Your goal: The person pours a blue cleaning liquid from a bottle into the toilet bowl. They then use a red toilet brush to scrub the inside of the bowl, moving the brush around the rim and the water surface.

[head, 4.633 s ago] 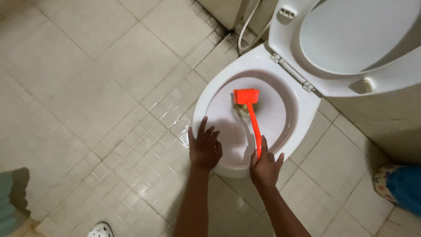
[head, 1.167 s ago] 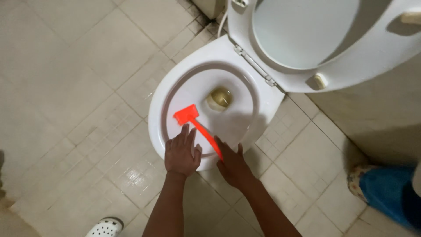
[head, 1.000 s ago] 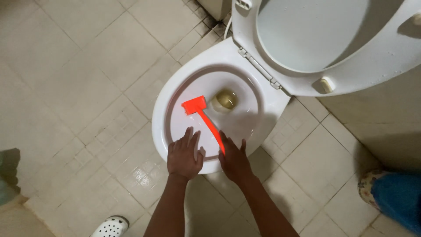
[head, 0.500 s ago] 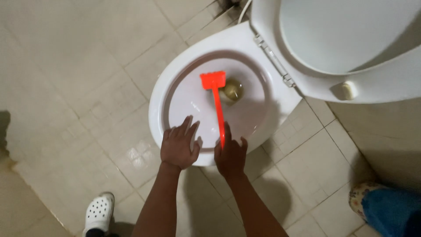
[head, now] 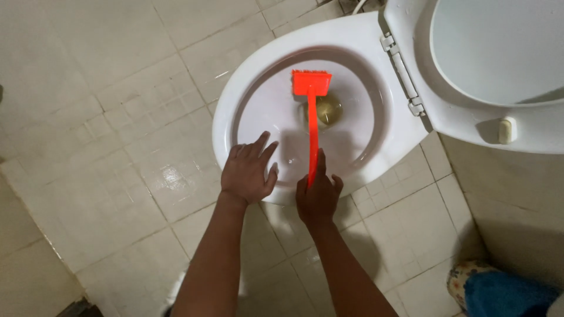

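Observation:
A white toilet bowl (head: 235, 111) fills the upper middle of the head view, its seat and lid (head: 493, 53) raised at the right. An orange toilet brush (head: 312, 117) reaches into the bowl, its head near the drain hole (head: 329, 110). My right hand (head: 318, 196) grips the end of the brush handle at the bowl's near rim. My left hand (head: 249, 172) rests flat on the near rim with its fingers spread, just left of the brush handle.
Beige tiled floor (head: 106, 117) surrounds the toilet. At the bottom right corner a patterned slipper with a blue trouser leg (head: 499, 290) stands close to the toilet base. A white hose (head: 356, 6) shows at the top edge behind the bowl.
The brush head has swung from the left side of the bowl to the back near the drain, and the handle now points straight away from me. My left hand stays on the rim.

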